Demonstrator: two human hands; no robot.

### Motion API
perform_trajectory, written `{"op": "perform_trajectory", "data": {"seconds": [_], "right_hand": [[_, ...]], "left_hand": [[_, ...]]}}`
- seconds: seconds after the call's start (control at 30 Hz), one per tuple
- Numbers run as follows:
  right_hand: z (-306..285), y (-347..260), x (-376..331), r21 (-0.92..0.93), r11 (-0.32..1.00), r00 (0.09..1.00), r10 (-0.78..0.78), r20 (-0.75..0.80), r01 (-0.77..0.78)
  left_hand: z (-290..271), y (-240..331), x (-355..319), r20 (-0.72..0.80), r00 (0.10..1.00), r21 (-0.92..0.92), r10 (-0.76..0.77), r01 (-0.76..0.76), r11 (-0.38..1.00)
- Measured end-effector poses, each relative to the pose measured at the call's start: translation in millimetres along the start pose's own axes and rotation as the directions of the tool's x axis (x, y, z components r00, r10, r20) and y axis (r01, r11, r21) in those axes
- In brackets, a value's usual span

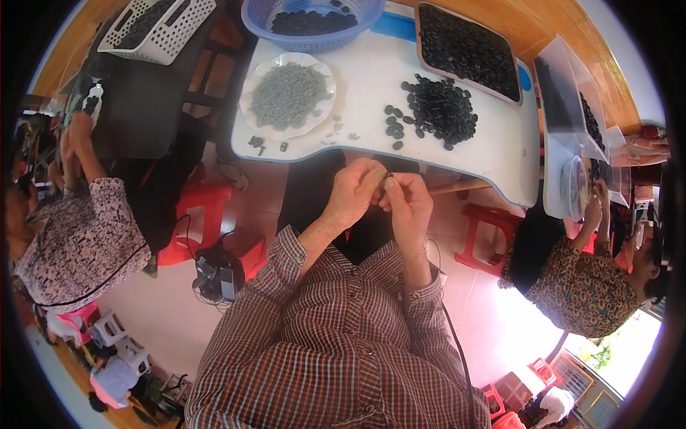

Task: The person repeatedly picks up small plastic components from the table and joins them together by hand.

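Note:
Just off the near edge of the white table (pixel 493 161), my left hand (pixel 351 193) and my right hand (pixel 409 209) meet, fingers closed in a pinch. Between their fingertips is a small black piece (pixel 388 175), mostly covered, its exact kind too small to make out. On the table beyond them, a white scalloped plate (pixel 251 116) bears a heap of small pale grey-green pieces (pixel 289 95). To its right lies a loose pile of black oval pieces (pixel 444 111), with several strays beside it. A few dark bits (pixel 257 142) rest near the plate.
A blue basket (pixel 314 41) and a tray of black pieces (pixel 468 51) stand at the table's far side. A white basket (pixel 153 53) is at far left, clear bins (pixel 572 100) at right. Co-workers sit on both sides; red stools (pixel 486 236) stand near the table.

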State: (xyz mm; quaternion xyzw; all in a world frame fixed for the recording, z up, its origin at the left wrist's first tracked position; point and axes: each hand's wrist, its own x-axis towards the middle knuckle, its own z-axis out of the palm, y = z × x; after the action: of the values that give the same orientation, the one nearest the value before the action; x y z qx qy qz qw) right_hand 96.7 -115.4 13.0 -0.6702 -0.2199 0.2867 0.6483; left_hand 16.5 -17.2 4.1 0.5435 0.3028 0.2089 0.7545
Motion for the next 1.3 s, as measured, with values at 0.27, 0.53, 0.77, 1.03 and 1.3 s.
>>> {"op": "perform_trajectory", "data": {"seconds": [0.27, 0.53, 0.77, 1.03, 1.3], "right_hand": [[-0.7, 6.1, 0.4, 0.041, 0.999, 0.999, -0.023, -0.032, 0.025], [-3.8, 2.8, 3.1, 0.08, 0.996, 0.999, -0.024, -0.026, 0.026], [-5.3, 0.3, 2.6, 0.041, 0.999, 1.0, 0.009, 0.025, -0.01], [-10.8, 9.7, 5.2, -0.203, 0.956, 0.977, -0.204, 0.069, 0.213], [-6.9, 4.1, 4.8, -0.425, 0.816, 0.916, -0.389, 0.097, 0.392]], "left_hand": [[0.7, -4.6, 0.9, -0.004, 1.0, -0.054, -0.003, 0.003, 0.999], [-0.5, -4.8, 0.2, -0.016, 1.0, -0.042, -0.009, 0.008, 0.999], [-4.5, -6.4, 0.9, 0.01, 1.0, 0.005, -0.002, 0.002, 1.0], [-6.8, -11.2, 4.3, 0.063, 0.997, -0.094, -0.052, 0.058, 0.994], [-10.1, -13.4, 4.8, 0.123, 0.985, -0.209, -0.123, 0.147, 0.967]]}}
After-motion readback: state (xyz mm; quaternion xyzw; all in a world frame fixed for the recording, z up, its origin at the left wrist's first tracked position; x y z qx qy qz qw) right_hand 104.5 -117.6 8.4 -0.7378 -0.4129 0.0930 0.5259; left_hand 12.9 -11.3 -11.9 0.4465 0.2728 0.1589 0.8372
